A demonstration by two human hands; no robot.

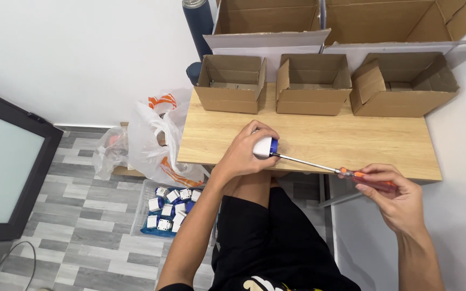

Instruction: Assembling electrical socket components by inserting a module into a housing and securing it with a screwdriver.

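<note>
While pinched in the right hand [397, 196], screwdriver [327, 168] tip-leftward (nearly level) into left hand's [246, 151] gripped plug [265, 146].

Screwdriver [324, 167] tip in hand-held white-blue part [265, 146]

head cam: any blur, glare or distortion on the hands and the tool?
Head view: even, soft light, no glare; left hand on the white-and-blue part is sharp; right hand and screwdriver slightly soft; wide-angle bending tilts the cardboard boxes outward.

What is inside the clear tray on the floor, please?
The clear tray holds about a dozen small white and blue parts, loosely piled. The person's left forearm covers its right edge, so anything there is hidden.
</note>
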